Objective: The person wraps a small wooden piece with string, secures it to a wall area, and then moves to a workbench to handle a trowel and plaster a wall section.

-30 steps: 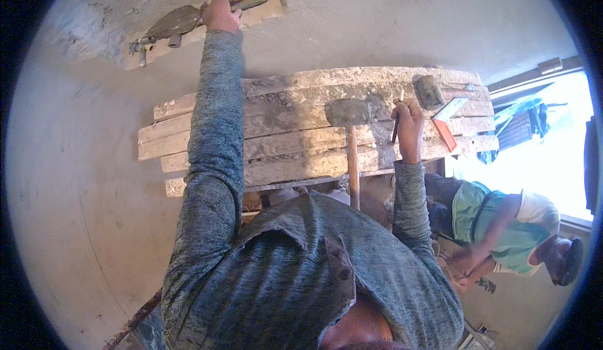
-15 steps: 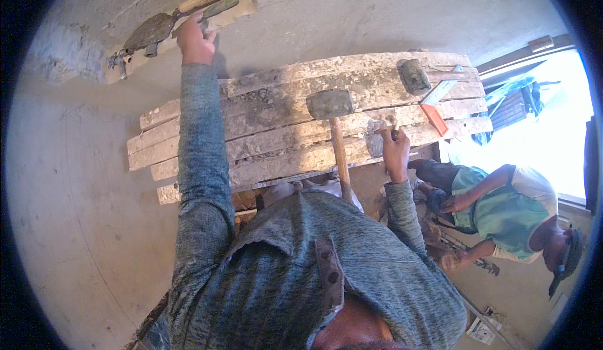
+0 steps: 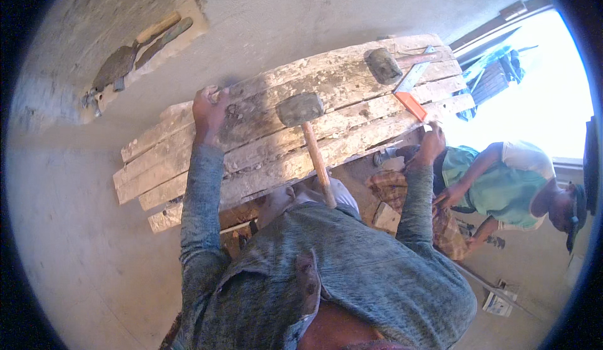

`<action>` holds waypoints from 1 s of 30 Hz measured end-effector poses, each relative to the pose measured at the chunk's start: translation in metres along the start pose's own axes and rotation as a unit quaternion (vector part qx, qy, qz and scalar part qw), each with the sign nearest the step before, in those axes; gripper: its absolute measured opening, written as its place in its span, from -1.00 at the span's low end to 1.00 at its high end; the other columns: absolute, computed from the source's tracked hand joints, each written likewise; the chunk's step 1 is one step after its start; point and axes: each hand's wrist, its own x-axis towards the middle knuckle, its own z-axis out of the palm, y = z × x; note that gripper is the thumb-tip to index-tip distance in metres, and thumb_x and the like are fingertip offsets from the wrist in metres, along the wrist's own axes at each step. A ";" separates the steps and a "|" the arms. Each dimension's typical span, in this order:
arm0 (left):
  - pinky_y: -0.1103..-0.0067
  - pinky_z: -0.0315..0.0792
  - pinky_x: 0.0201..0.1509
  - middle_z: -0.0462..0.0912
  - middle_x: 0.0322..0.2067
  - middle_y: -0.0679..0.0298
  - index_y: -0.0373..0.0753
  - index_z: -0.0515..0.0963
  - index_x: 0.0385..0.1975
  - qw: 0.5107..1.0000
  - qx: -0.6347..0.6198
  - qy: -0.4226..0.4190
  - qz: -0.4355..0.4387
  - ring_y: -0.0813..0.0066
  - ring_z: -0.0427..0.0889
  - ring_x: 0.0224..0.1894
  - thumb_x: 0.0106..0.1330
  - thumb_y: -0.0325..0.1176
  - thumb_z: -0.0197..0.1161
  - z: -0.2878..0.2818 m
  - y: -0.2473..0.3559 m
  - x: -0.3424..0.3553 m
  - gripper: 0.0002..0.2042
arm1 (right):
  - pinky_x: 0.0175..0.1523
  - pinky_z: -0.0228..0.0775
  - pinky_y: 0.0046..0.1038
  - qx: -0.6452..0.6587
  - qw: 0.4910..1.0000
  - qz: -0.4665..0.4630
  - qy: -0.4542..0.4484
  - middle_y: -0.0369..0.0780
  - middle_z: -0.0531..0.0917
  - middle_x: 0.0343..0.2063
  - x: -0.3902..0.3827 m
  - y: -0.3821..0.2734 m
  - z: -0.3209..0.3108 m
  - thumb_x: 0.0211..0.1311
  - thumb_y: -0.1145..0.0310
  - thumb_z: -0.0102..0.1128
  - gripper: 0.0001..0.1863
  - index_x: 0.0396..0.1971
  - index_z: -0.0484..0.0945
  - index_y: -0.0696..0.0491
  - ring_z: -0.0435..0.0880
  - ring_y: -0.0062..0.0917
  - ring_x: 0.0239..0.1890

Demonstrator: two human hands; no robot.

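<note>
My left hand [image 3: 210, 116] is at the far left edge of a plank platform [image 3: 264, 155], thumb and fingers apart, nothing visible in it. Over the platform's near right edge, my right hand [image 3: 432, 146] is closed on a small pale object [image 3: 428, 128], too small to name. A mallet [image 3: 300, 109] with a dark block head lies on the planks, its wooden handle pointing toward me. Farther right lie a second mallet [image 3: 383, 65] and an orange-handled try square [image 3: 411, 96], the square nearest my right hand. A trowel [image 3: 116, 66] rests in the wall recess at upper left.
Beside the trowel lies another handled tool [image 3: 166, 39], and pipe fittings [image 3: 91, 101] protrude below. A person [image 3: 496, 177] in a green shirt bends forward at the right, near a bright opening [image 3: 534, 92]. Brown cloth or sacking [image 3: 446, 227] lies beside that person.
My left hand has come down from the tools in the wall recess to the plank edge. My right hand has moved right, off the planks. The view has shifted and turned slightly.
</note>
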 end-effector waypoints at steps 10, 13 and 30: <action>0.51 0.49 -0.01 0.67 -0.19 0.13 -0.35 0.58 -0.12 0.979 -0.045 0.193 -0.043 0.39 0.63 -0.10 0.27 -0.28 0.30 -0.023 -0.006 -0.112 -0.71 | -0.23 0.39 -0.34 -0.061 0.998 0.023 0.027 -0.09 0.67 -0.43 0.019 0.010 -0.043 0.28 0.19 0.08 -0.66 -0.31 0.65 0.19 0.59 -0.40 -0.39; 0.56 0.46 -0.06 0.65 -0.26 0.20 -0.33 0.59 -0.18 0.960 -0.129 0.223 -0.107 0.48 0.60 -0.16 0.29 -0.30 0.29 -0.009 0.043 -0.173 -0.76 | -0.19 0.33 -0.36 -0.082 0.993 0.017 -0.087 -0.16 0.64 -0.44 0.071 -0.019 -0.047 0.27 0.23 0.08 -0.65 -0.28 0.64 0.24 0.47 -0.49 -0.40; 0.42 0.43 0.04 0.56 -0.23 0.17 -0.37 0.52 -0.12 0.337 -0.930 -0.085 0.121 0.36 0.53 -0.13 0.39 0.00 -0.05 0.146 -0.044 -0.316 -0.52 | -0.01 0.45 -0.21 -0.215 0.721 -0.533 -0.387 0.10 0.63 -0.13 0.191 -0.143 0.222 0.38 0.09 -0.06 -0.56 -0.01 0.58 0.09 0.60 0.00 -0.06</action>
